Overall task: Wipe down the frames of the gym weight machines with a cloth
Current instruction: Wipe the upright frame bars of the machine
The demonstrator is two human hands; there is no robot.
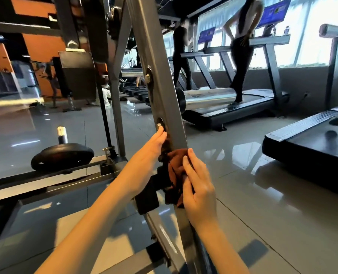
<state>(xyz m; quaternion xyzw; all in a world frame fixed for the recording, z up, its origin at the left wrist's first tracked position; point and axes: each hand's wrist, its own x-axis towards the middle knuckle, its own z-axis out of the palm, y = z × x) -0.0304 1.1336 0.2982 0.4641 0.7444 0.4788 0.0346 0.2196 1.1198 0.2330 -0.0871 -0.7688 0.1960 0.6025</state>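
Observation:
A grey slanted frame bar (160, 62) of a weight machine runs from top centre down to the bottom. It carries two bolts, the lower bolt (160, 124) just above my fingers. My left hand (146, 159) lies flat against the bar's left side, fingertips just below that bolt. My right hand (198, 184) presses a rust-brown cloth (176, 167) onto the bar's front face. A black bracket (147, 196) sits on the bar below my left hand.
A black weight plate (62, 156) rests on a low frame rail at left. Two people walk on treadmills (229, 107) at the back by the windows. Another treadmill deck (310, 143) lies at right. The floor is glossy tile.

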